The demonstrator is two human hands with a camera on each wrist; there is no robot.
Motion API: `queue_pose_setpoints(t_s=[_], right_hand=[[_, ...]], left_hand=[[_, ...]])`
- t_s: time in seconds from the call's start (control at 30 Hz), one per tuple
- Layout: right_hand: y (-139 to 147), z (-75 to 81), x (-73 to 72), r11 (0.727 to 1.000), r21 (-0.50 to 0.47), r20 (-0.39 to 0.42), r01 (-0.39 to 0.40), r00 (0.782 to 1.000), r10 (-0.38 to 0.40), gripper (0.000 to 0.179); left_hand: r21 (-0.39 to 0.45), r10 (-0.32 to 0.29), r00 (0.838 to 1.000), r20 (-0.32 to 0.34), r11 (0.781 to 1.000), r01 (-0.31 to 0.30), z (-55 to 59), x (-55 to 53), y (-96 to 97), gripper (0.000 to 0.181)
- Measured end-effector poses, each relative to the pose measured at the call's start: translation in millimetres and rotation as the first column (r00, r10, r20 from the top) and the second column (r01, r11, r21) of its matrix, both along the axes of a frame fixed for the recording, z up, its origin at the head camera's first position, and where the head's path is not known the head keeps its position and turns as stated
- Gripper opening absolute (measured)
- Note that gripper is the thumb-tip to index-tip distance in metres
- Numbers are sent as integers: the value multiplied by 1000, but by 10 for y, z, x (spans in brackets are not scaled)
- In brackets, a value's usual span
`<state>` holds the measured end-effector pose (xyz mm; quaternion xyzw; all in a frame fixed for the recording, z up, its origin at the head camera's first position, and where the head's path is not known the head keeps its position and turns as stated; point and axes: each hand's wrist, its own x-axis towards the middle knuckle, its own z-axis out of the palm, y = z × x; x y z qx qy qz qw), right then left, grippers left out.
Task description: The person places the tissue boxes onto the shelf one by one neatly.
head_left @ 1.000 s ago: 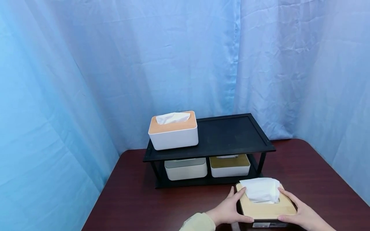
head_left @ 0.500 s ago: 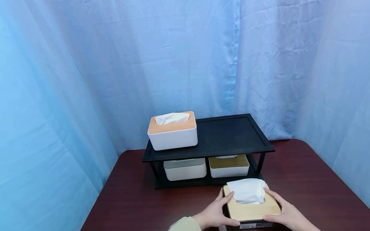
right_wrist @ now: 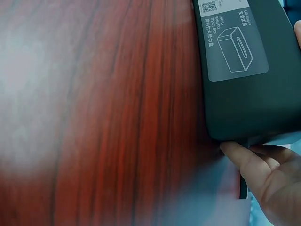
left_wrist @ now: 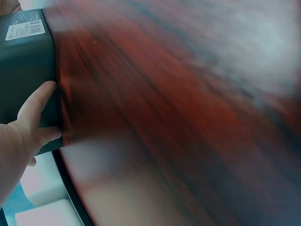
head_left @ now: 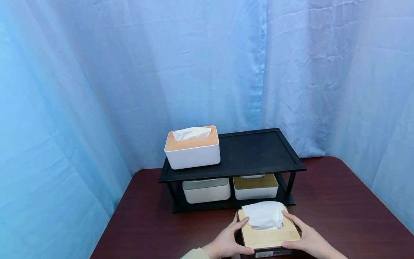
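A tissue box with a pale wooden lid and black body [head_left: 271, 238] stands near the front of the table, in front of the rack. White tissue [head_left: 263, 214] sticks up through its slot. My left hand [head_left: 227, 240] grips the box's left side and my right hand [head_left: 308, 238] its right side, thumbs at the near corners. Up close in the left wrist view, the dark box wall [left_wrist: 26, 61] bears a barcode label, with fingers [left_wrist: 35, 108] against its lower part. A label with a box drawing shows on the dark wall [right_wrist: 254, 103] in the right wrist view.
Behind stands a black two-tier rack [head_left: 255, 153]. A white tissue box with a light wooden lid [head_left: 194, 157] sits on its top left. Below are a grey-lidded white box [head_left: 207, 194] and a brown-lidded one [head_left: 255, 193]. Blue curtains [head_left: 207, 64] surround the dark red table [head_left: 142, 223].
Both hands have moved left together with the black tissue box, keeping their grip on its sides. The rack and its boxes stay in place, apart from a slight camera shift.
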<state>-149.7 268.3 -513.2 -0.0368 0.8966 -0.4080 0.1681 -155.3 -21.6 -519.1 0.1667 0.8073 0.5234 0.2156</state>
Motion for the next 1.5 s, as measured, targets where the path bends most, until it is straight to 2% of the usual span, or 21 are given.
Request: queue_pose_setpoints(t_s=[0.2,0.47,0.7,0.87,1.17,1.27,1.37,1.43,1.5], right_hand=[[-79,-15,1,1000,-19,-29,-21,999,21,95],[-103,6,-7,993,-74,-28,-95,995,94,90],[-82,21,-16,978,-119,-45,-171,985,167,93],[-100,19,-14,978,-132,-40,-161,987,157,94],[-177,26,19,986,-121,-69,-113,992,106,94],[-198,47,15,985,-140,-69,-104,993,95,94],[-203,92,4,985,-150,-85,-90,993,78,96],[-200,152,2,986,-142,-119,-87,990,70,97],[-202,236,14,991,-99,-196,-86,978,65,98]], left_hand=[[17,-3,1000,5,1000,3,0,28,-102,81],[-4,11,999,37,1000,-10,6,53,-197,79],[67,-24,1000,-15,997,25,-30,80,-239,81],[106,-22,1000,0,994,22,-44,94,-240,81],[94,-3,1000,14,996,2,-28,109,-240,79],[100,-2,1000,5,995,1,-3,107,-245,79],[95,5,1000,-29,995,-2,74,102,-250,80],[101,7,998,-58,995,-1,153,95,-254,82],[113,8,995,-95,994,2,254,94,-261,83]])
